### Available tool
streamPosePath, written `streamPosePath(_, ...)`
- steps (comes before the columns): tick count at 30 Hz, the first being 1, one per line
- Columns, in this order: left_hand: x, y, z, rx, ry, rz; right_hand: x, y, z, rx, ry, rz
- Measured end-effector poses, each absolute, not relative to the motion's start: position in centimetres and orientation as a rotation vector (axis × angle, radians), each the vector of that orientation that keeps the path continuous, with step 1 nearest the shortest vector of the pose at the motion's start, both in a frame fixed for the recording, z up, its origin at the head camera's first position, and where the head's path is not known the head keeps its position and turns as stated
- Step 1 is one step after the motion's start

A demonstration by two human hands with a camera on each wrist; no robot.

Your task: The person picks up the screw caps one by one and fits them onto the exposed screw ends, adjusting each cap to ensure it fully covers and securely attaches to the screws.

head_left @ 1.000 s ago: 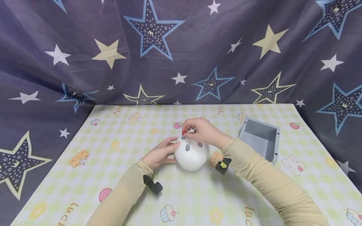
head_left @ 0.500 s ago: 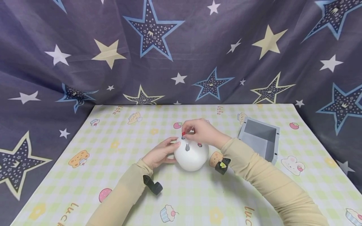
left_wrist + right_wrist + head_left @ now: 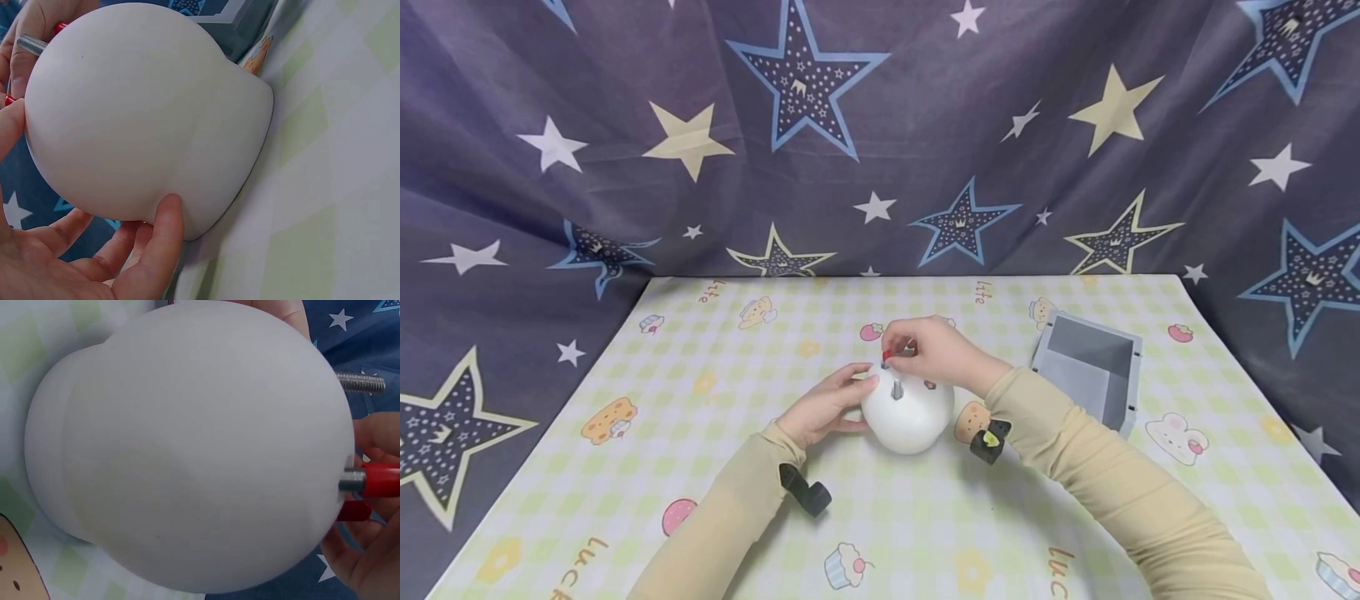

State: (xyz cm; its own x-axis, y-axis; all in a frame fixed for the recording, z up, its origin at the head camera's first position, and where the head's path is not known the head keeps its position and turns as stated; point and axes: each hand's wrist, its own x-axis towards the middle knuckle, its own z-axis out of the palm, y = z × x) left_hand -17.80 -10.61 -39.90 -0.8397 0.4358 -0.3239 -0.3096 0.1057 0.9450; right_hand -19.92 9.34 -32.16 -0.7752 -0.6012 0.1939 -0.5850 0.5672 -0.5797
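Observation:
A white, rounded, bulb-like body [image 3: 908, 425] stands on the table, with metal threaded posts sticking out of its top. The front threaded post [image 3: 897, 389] is bare. My left hand [image 3: 827, 406] holds the body's left side, thumb near the top; in the left wrist view its fingers [image 3: 164, 231] curve under the bulge. At the far left post, my right hand [image 3: 936, 354] pinches a small red cap [image 3: 887, 356] between thumb and fingertips. Another red-topped post [image 3: 930, 385] is at the right. The right wrist view shows a red sleeve-like cap [image 3: 382, 479] partway over a post.
A grey open box [image 3: 1090, 367] stands to the right, beyond the right forearm. Black wrist-camera mounts [image 3: 805, 492] hang at both wrists. A checked, cartoon-printed cloth [image 3: 760, 550] covers the table, and a dark starry curtain [image 3: 850, 192] rises behind it.
The red cap under my right fingers sits very slightly lower, with a little less of the post showing beneath it. My left hand and the white body stay in place.

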Motion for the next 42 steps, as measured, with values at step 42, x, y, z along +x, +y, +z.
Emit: streamPosePath(42, -17.9, -10.6, -40.0, 0.101, 1.843, 1.791, -20.4, 13.1, -32.2, -0.873, 2.576, -1.343)
